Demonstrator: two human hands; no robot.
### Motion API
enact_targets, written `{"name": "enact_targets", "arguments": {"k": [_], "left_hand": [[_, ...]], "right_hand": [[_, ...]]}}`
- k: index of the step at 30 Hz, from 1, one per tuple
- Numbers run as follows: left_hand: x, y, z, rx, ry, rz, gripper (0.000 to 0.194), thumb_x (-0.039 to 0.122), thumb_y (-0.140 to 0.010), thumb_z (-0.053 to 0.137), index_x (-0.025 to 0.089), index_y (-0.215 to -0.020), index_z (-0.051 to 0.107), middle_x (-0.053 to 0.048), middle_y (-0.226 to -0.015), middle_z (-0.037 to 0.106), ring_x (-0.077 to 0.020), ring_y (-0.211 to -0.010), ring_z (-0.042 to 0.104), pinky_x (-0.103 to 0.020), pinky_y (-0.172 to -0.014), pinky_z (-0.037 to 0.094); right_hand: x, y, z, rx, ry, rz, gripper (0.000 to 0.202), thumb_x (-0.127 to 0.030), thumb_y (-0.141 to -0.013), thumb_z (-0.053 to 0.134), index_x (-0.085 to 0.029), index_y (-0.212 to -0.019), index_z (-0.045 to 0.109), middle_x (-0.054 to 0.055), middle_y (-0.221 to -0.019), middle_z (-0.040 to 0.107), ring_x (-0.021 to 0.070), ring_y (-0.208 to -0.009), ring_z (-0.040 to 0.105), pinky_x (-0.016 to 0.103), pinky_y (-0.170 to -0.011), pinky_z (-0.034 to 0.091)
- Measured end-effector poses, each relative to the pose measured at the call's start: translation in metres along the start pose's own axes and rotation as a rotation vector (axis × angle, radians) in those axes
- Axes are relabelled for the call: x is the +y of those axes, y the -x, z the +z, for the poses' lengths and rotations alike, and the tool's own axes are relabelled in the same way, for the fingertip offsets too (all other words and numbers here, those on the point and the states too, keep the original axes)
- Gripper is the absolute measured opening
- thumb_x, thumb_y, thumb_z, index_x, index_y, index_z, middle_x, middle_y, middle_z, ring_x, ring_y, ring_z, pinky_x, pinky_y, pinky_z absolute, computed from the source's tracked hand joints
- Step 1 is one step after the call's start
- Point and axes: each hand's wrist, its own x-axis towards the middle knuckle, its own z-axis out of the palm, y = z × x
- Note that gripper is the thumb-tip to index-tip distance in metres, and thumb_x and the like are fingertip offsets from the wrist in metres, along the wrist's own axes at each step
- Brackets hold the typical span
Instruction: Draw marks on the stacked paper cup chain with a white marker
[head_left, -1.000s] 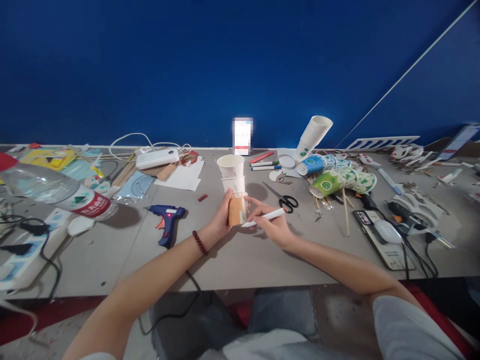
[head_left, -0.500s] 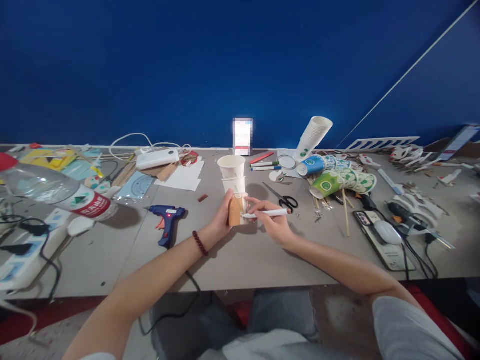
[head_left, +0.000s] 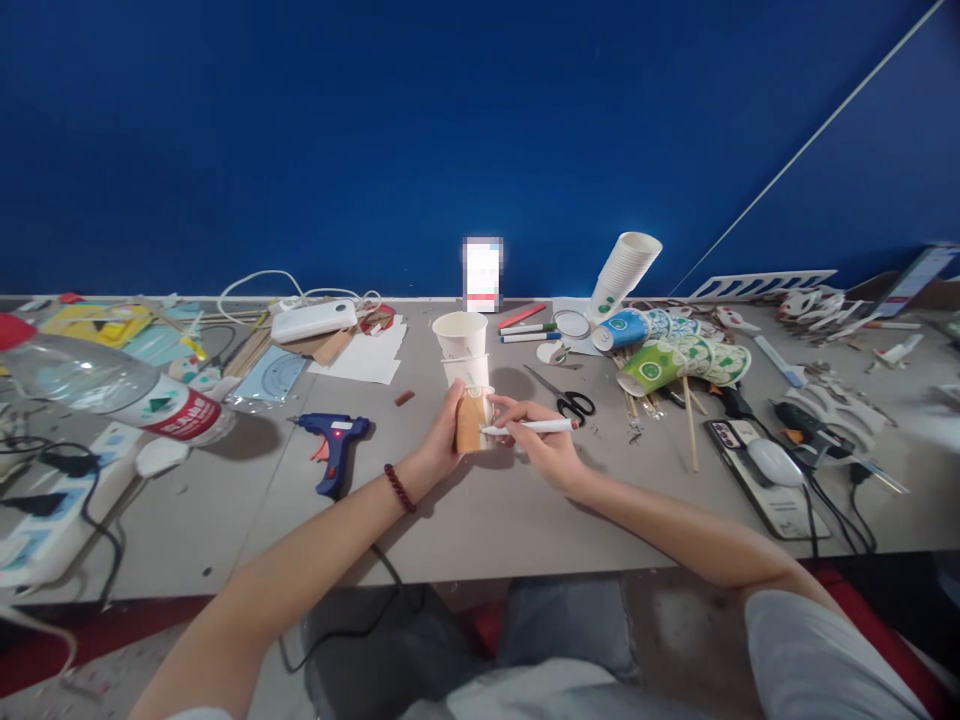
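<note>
My left hand (head_left: 444, 432) is closed around the left side of a paper cup (head_left: 471, 422) whose side is partly coloured orange-brown. Directly behind that cup, in line with it, are further white paper cups (head_left: 460, 337); whether they are joined cannot be told. In my right hand (head_left: 546, 447) is a white marker (head_left: 551, 426), pinched between the fingers. Its tip points left and meets the coloured cup's side, near the orange edge. The right fingertips lie close against the cup.
A blue glue gun (head_left: 335, 450) lies left, beyond it a large plastic bottle (head_left: 120, 390) and a power strip (head_left: 71, 510). Black scissors (head_left: 574, 402), capped markers (head_left: 529, 332), stacked white cups (head_left: 626, 270), green cups (head_left: 660, 368) and a phone (head_left: 757, 480) are to the right.
The marker has shifted slightly left with my right hand. My left hand keeps its hold on the cup, and the whole view has moved a little.
</note>
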Motion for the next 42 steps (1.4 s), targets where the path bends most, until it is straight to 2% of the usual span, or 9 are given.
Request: {"name": "enact_targets", "arguments": {"k": [6,11,15,18,24,28,32,38,42], "left_hand": [[0.0000,0.0013,0.0002,0.020,-0.012,-0.004,0.051,0.065,-0.088,0.054,0.017,-0.090,0.068,-0.006,-0.075,0.070,-0.0174,-0.067,0.067,-0.027,-0.062,0.053],[-0.0010,-0.0001,0.0006,-0.011,-0.013,0.014,0.051,0.065,-0.088,0.054,0.016,-0.093,0.069,-0.006,-0.076,0.070,-0.0180,-0.064,0.066,-0.029,-0.061,0.051],[-0.0008,-0.0001,0.0025,-0.054,-0.013,0.022,0.053,0.064,-0.088,0.053,0.015,-0.094,0.070,-0.006,-0.078,0.072,-0.0185,-0.065,0.066,-0.029,-0.062,0.051],[-0.0004,0.0004,0.0029,-0.047,-0.021,0.017,0.053,0.064,-0.089,0.051,0.015,-0.093,0.070,-0.006,-0.076,0.071,-0.0182,-0.064,0.066,-0.029,-0.061,0.050],[0.0019,0.0019,0.0034,0.062,-0.030,-0.036,0.051,0.062,-0.093,0.047,0.016,-0.088,0.069,-0.006,-0.074,0.070,-0.0177,-0.066,0.066,-0.028,-0.060,0.052],[0.0032,0.0042,0.0049,0.070,-0.001,-0.041,0.050,0.061,-0.093,0.048,0.016,-0.088,0.068,-0.007,-0.074,0.070,-0.0172,-0.066,0.067,-0.028,-0.062,0.053],[0.0015,0.0031,0.0027,0.042,-0.012,-0.027,0.050,0.063,-0.090,0.052,0.016,-0.092,0.068,-0.006,-0.076,0.070,-0.0182,-0.066,0.067,-0.030,-0.063,0.053],[-0.0020,-0.0023,-0.0013,-0.006,-0.043,0.006,0.053,0.066,-0.088,0.053,0.016,-0.094,0.069,-0.005,-0.078,0.071,-0.0181,-0.065,0.066,-0.029,-0.062,0.052],[-0.0008,0.0000,0.0006,-0.004,-0.026,0.001,0.052,0.066,-0.087,0.054,0.016,-0.093,0.069,-0.005,-0.075,0.070,-0.0177,-0.064,0.066,-0.029,-0.061,0.052]], "right_hand": [[-0.0024,0.0016,-0.0006,-0.090,0.044,0.026,0.020,-0.032,-0.081,0.065,-0.024,-0.064,0.068,0.009,-0.066,0.070,0.0361,-0.137,0.051,0.036,-0.068,0.059],[0.0000,0.0003,-0.0011,-0.008,0.019,0.012,0.021,-0.040,-0.084,0.066,-0.022,-0.072,0.069,0.010,-0.078,0.074,0.0353,-0.127,0.061,0.029,-0.056,0.056],[0.0031,-0.0017,-0.0012,0.036,0.036,0.030,0.027,-0.048,-0.084,0.067,-0.021,-0.080,0.070,0.012,-0.097,0.076,0.0302,-0.108,0.071,0.027,-0.054,0.056],[0.0032,-0.0017,-0.0015,0.043,0.039,0.033,0.025,-0.046,-0.083,0.068,-0.021,-0.081,0.070,0.013,-0.109,0.075,0.0289,-0.103,0.073,0.028,-0.054,0.057],[-0.0018,0.0001,-0.0013,-0.045,0.025,-0.017,0.019,-0.031,-0.082,0.067,-0.023,-0.065,0.068,0.008,-0.073,0.071,0.0343,-0.127,0.060,0.032,-0.063,0.059],[-0.0038,0.0016,-0.0009,-0.080,0.035,0.018,0.020,-0.031,-0.080,0.066,-0.023,-0.062,0.067,0.011,-0.076,0.072,0.0372,-0.134,0.053,0.029,-0.053,0.055],[-0.0010,0.0010,-0.0013,-0.039,0.010,-0.025,0.020,-0.034,-0.082,0.067,-0.022,-0.067,0.068,0.009,-0.073,0.071,0.0363,-0.128,0.059,0.030,-0.059,0.056],[0.0026,-0.0012,-0.0015,0.027,0.001,0.015,0.025,-0.045,-0.084,0.066,-0.022,-0.078,0.069,0.010,-0.083,0.073,0.0326,-0.121,0.064,0.028,-0.057,0.055],[0.0019,-0.0011,-0.0013,0.016,0.008,-0.014,0.021,-0.040,-0.084,0.067,-0.022,-0.074,0.069,0.009,-0.077,0.072,0.0336,-0.123,0.063,0.031,-0.063,0.057]]}}
